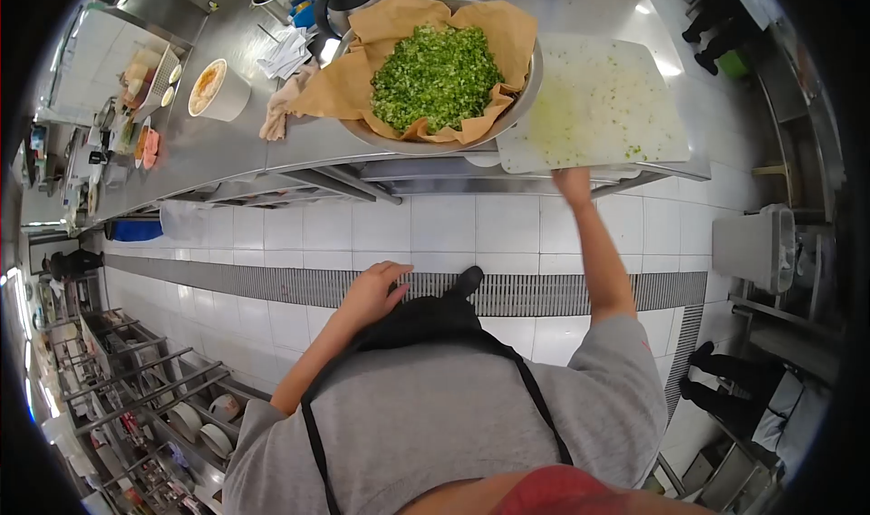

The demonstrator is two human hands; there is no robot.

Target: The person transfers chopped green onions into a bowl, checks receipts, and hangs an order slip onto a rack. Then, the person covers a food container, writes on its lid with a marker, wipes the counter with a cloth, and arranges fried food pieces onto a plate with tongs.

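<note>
A: Left end?
B: I see a white tub (231, 100) on the steel counter (213, 153), orange-topped pale contents. Crumpled cloth (286, 105) to its right, just beside the metal bowl (426, 148).
A: Left hand?
B: I have the left hand (373, 295) away from the counter, above the floor (444, 225), near the apron (412, 321). Fingers loosely curved, apart from the thumb, nothing in them.
A: Bowl?
B: Right of the cloth, on the counter. Brown paper (317, 94) lines it and sticks up past the rim. Chopped greens (435, 80) heaped inside, on the paper.
A: Right hand?
B: I've got the right hand (572, 184) at the near edge of the cutting board (589, 107). Fingers mostly hidden there; can't tell if they grip it.
A: Board?
B: White, flat, right beside the bowl. Green bits scattered over it, yellow-green stain on its left part.
A: Far right?
B: Grey bin (748, 248) on the floor, well apart from the board.
</note>
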